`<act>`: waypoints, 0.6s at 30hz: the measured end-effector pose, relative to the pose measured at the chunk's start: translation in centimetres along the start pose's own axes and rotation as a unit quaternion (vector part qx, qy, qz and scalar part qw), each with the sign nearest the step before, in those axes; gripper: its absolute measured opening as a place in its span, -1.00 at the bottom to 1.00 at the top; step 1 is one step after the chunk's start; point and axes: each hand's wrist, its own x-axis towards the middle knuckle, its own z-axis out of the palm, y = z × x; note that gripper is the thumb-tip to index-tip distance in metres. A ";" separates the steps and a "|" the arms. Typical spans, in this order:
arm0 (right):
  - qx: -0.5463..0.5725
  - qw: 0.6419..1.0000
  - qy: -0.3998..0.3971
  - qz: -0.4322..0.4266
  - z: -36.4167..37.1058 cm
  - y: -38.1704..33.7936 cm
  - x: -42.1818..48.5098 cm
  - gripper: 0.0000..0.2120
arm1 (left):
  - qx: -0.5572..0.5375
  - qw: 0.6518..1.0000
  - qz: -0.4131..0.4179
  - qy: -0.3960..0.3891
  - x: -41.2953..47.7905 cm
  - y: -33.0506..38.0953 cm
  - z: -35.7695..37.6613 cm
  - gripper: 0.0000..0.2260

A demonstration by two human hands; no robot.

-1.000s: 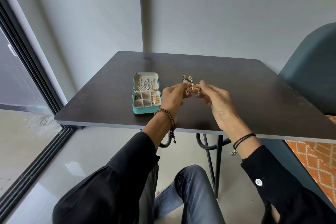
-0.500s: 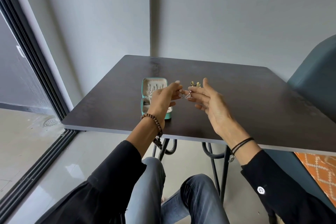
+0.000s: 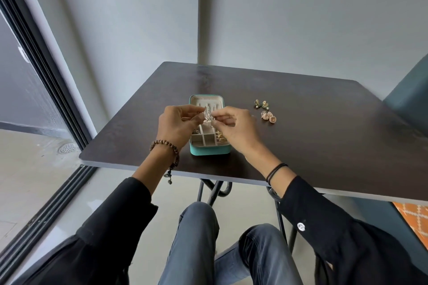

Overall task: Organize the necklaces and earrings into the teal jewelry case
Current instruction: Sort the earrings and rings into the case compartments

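A table (image 3: pixel 301 146) is bearing an open teal case (image 3: pixel 209 149). The left hand (image 3: pixel 178 125) and right hand (image 3: pixel 236 129) are together pinching a small silver piece (image 3: pixel 207 115) directly above it. Loose earrings (image 3: pixel 268 117) are lying to its right, nearer the right hand.

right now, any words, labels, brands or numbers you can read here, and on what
None can be read.
Jewelry case: faint line inside the lid's top edge, too small to read.
White button on the right sleeve: blurred pattern, no legible letters.
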 end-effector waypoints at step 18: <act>-0.095 0.995 0.013 -0.038 -0.2 0.9 -0.5 -0.78 | 0.205 0.977 0.048 0.006 0.5 -0.8 1.4 -0.84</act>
